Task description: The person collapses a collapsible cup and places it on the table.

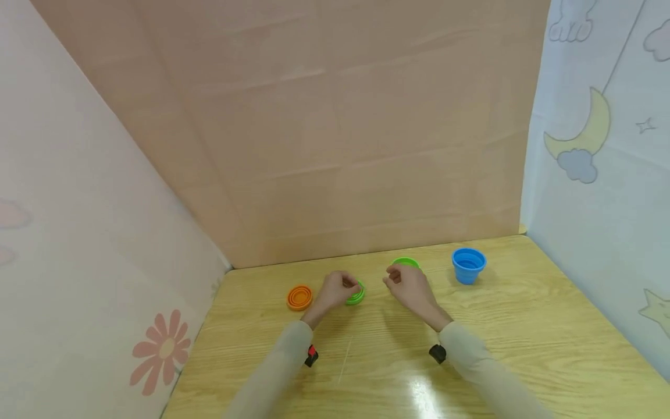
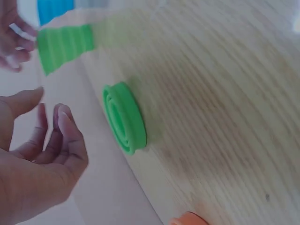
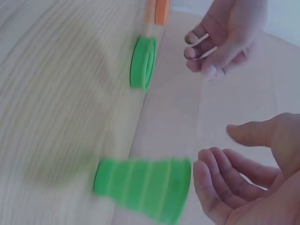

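Note:
My left hand [image 1: 334, 291] hovers above a flattened green collapsible cup [image 1: 355, 299] and partly covers it in the head view. Its fingers [image 2: 70, 136] bend loosely and hold nothing. Over a pulled-up green collapsible cup [image 3: 145, 187] hangs my right hand [image 1: 412, 286], beside the rim and apart from it in the right wrist view. Its thumb and fingers [image 3: 220, 173] are loosely bent, with a gap between them. Left of the left hand lies a flattened orange collapsible cup [image 1: 300, 298]. A blue collapsible cup [image 1: 467, 267] stands extended and upright on the far right.
All the cups are on a wood-grain table [image 1: 377, 372]. A beige cloth wall [image 1: 335, 145] rises behind its back edge, and pale printed walls flank it, with a flower [image 1: 164, 349] on the left and a moon [image 1: 586, 131] on the right.

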`<state>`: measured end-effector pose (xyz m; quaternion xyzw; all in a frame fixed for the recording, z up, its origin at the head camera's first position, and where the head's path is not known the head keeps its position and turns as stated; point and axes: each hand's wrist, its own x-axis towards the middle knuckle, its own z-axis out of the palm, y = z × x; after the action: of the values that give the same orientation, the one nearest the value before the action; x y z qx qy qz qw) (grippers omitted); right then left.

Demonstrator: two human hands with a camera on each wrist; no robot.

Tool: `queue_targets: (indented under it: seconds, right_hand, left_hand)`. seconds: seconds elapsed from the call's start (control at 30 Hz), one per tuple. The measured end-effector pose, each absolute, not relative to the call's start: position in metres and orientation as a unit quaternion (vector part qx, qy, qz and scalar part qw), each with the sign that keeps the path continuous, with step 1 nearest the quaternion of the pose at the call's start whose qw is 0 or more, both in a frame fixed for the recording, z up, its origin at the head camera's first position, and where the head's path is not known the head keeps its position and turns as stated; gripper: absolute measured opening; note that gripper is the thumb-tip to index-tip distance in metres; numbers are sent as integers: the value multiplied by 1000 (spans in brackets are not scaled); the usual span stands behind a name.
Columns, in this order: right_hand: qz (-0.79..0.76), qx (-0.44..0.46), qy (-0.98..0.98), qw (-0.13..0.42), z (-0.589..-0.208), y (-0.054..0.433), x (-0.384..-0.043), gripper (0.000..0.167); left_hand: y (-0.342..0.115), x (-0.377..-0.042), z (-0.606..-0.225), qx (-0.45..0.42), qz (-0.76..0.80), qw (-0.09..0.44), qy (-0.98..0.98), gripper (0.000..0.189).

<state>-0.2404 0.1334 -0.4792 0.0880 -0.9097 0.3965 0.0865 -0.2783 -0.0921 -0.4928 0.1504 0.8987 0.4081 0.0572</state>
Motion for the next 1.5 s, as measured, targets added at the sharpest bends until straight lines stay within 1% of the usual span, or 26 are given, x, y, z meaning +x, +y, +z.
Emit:
queue_targets:
  seconds: [0.1,0.2,0.27,0.37,0.5,0.63,0.9,1.03,1.17,1.4,1.5]
  right_hand:
    - [387,93,-910,114,-480,153,-237,37]
    - [379,90,-912,125,-485,171,-235,54]
    - [375,84,-914,126,-490,183,-234,64]
    - [368,76,-920,115,-495,196,-233,76]
    - [367,78,-923,84,-501,207,-236,84]
    - [375,90,-921,54,-508,213,-242,87]
    - [432,102,-896,-12,-518,225,-256,93]
    - [457,116,-881,-37,-525,232,-262,92]
    - [477,129,-868,-49,-528,235,-267,89]
    - [500,148,-852,-37,-533,233,-276,80]
    - [498,144,-854,-30,-532,233,-276,76]
  left_hand:
    - [-84,-279,-495,177,403,57,896,13]
    - [-72,-281,-497,194,398,56,895,19]
    - [-64,-284,-499,204,389,57,897,26]
    - [-51,-289,-502,221,358,59,905,39]
    - [-39,-294,-505,224,311,68,921,50]
    - [-31,-300,-509,203,334,92,916,61]
    - [-28,-310,-520,150,488,136,849,81]
    - [-25,-315,-525,150,534,148,819,86]
    - [-20,-318,-528,156,565,143,798,82]
    - [-12,-318,-535,160,572,121,795,59]
    - [-9,-316,-534,163,574,118,794,57]
